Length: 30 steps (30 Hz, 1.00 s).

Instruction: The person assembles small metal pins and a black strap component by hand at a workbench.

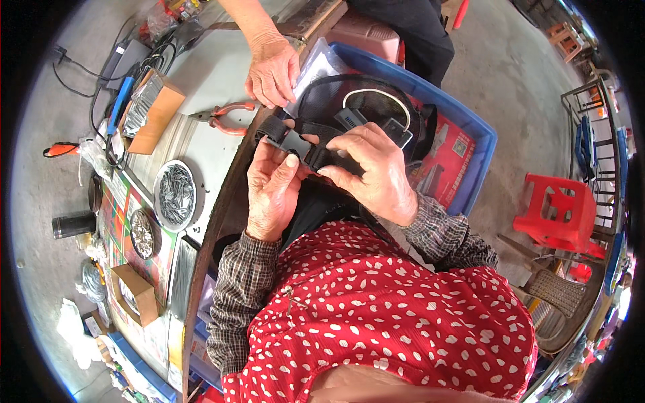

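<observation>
Between my two hands is a black side-release buckle (294,144) on a black webbing strap (271,127). My left hand (270,195) pinches the buckle from below, thumb on its near face. The fingers of my right hand (379,168) are closed on the strap at the buckle's right end. Just beyond lies a black mesh bag (322,99), with a white cord (383,93) looped over it and small dark devices beside the cord. Another person's hand (272,72) reaches in from the top, at a clear plastic bag (320,66).
A blue crate (485,144) holds a red printed box (451,151). On the bench at left are orange-handled pliers (225,119), a bowl of metal pieces (176,195), a smaller dish (142,234) and cardboard boxes (156,121). A red stool (557,211) stands at right.
</observation>
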### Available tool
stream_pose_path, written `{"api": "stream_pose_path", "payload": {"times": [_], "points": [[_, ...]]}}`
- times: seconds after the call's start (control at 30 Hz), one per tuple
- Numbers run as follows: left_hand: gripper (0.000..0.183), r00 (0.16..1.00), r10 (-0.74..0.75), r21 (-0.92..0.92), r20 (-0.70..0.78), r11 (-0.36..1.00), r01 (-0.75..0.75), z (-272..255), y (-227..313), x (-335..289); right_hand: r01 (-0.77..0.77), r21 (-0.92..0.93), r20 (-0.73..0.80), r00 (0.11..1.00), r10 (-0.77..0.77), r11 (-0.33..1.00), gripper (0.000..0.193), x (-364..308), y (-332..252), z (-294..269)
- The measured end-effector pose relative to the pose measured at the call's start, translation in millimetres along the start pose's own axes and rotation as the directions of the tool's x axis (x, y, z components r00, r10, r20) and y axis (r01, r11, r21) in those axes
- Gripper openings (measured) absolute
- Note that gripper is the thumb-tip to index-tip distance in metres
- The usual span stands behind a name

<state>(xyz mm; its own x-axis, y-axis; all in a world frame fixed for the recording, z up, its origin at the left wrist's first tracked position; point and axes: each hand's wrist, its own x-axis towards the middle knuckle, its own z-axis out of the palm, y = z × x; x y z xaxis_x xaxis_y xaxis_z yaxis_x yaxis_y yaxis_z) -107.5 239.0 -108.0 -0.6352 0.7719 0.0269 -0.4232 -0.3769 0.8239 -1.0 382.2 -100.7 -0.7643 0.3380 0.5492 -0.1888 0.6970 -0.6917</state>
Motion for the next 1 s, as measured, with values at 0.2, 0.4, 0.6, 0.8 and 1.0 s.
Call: {"api": "stream_pose_path", "payload": {"times": [0.2, 0.4, 0.6, 0.8, 1.0], "points": [[0.045, 0.999, 0.040, 0.060, -0.008, 0.997, -0.039, 4, 0, -1, 0.022, -0.040, -0.030, 0.999, -0.023, 0.999, 0.029, -2, -6, 4], [0.045, 0.998, 0.058, 0.114, -0.007, 0.992, -0.056, 3, -3, -4, 0.024, -0.015, -0.009, 1.000, -0.024, 1.000, 0.027, 3, -6, 1], [0.042, 0.996, 0.087, 0.186, -0.007, 0.979, -0.084, 0, -10, -6, -0.139, 0.091, 0.136, 0.983, 0.126, 0.986, 0.028, 4, 1, 4], [0.038, 0.993, 0.108, 0.283, -0.042, 0.955, -0.092, 3, -11, -9, -0.201, 0.100, 0.070, 0.978, 0.195, 0.975, 0.031, -1, 2, 16], [0.036, 0.997, 0.075, 0.255, -0.037, 0.965, -0.063, 5, -11, -10, -0.336, 0.206, 0.126, 0.940, 0.316, 0.919, 0.031, -5, 4, 19]]}}
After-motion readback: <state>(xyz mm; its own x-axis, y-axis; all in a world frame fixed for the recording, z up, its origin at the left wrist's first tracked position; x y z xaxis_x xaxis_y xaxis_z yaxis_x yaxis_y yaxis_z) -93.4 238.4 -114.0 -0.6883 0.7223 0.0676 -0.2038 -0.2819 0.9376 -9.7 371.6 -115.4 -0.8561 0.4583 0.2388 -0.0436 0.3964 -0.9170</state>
